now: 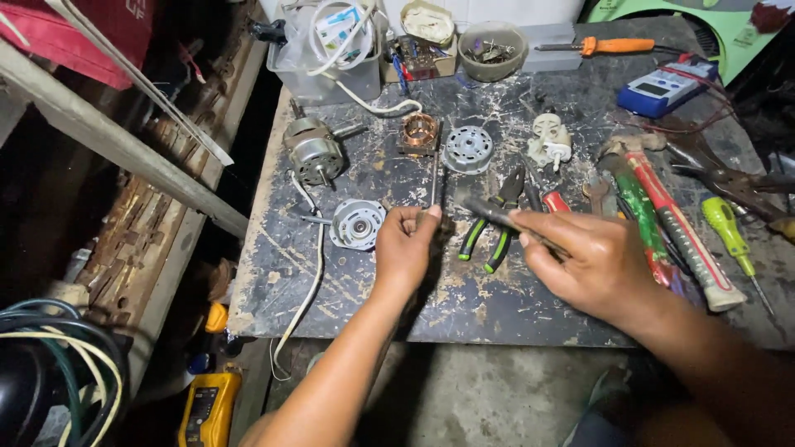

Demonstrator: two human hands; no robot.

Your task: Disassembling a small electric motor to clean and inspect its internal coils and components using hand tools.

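Head view shows, at the center of the frame, my left hand (404, 247) pinching the lower end of a thin metal shaft (434, 175) while my right hand (584, 261) grips a dark rod-shaped tool (490, 212) above the scratched table (464, 306), near the green-handled pliers (490, 236).

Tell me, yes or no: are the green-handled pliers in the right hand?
No. The green-handled pliers lie on the table, while the right hand grips a thin dark tool.
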